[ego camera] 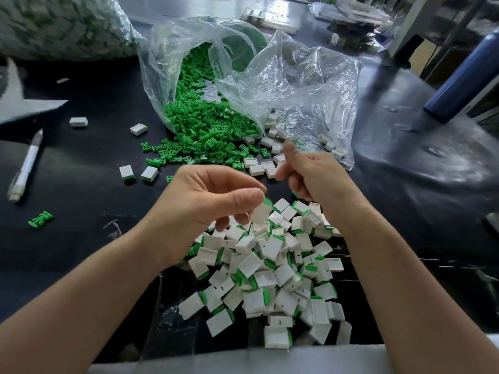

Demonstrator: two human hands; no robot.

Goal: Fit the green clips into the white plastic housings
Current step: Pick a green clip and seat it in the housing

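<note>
Plastic bag [297, 85] spills green clips [205, 125]; left fingers [243, 197] pinch a white housing [260, 213]; right fingers [290, 155]: grasp unclear.

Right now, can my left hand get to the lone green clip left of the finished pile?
Probably yes: only bare table lies between the left hand and that green clip. Its fingers seem to be pinching a white housing, though, so drop that first.

Glossy black worktop [89, 157], blue bottle [464, 76] at right, pale sheen of light.
</note>
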